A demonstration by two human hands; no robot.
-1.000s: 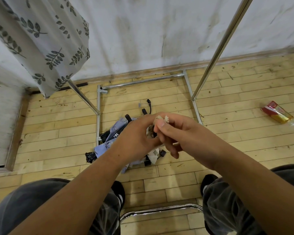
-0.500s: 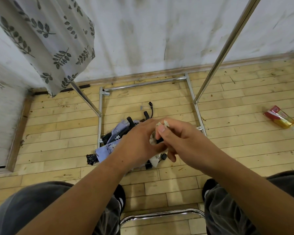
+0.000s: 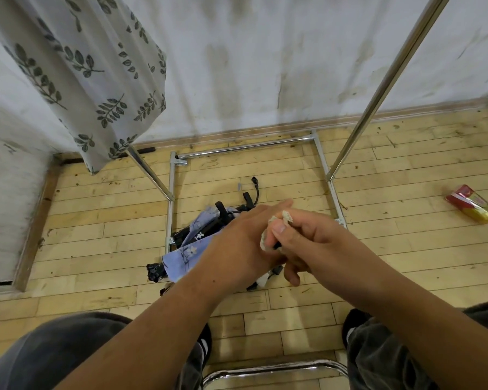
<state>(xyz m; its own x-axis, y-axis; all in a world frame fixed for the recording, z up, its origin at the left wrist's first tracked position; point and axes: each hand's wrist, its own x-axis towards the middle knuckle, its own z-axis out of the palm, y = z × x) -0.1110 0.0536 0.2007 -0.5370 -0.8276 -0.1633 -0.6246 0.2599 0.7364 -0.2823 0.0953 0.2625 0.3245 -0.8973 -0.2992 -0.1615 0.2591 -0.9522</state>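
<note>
Head view showed both hands raised together over the wooden floor (image 3: pixel 406 170), near mid-frame, probably so the small piece could be worked close under the eyes. The right hand (image 3: pixel 310 237) pinched a cloth scrap (image 3: pixel 287 216), thumb pressed down on it against the curled fingers. The left hand (image 3: pixel 237 243) lay against it from nine o'clock, back to the camera. Its fingers ran along the far side of the scrap, and I could not tell whether they closed round it.

The scrap looked pale and faintly patterned, crumpled, with only its top edge and a fold below the thumb showing. Something small and dark peeked out under the thumb, too hidden to name.

At eight o'clock from the hands, a blue flowered cloth (image 3: pixel 181 257) lay heaped with black clips (image 3: pixel 155 273) inside the chrome rack base (image 3: pixel 245 146), likely the stock to hand. A leaf-print curtain (image 3: pixel 96 80) hung at ten o'clock, and a red-and-gold packet (image 3: pixel 472 206) lay at three.
</note>
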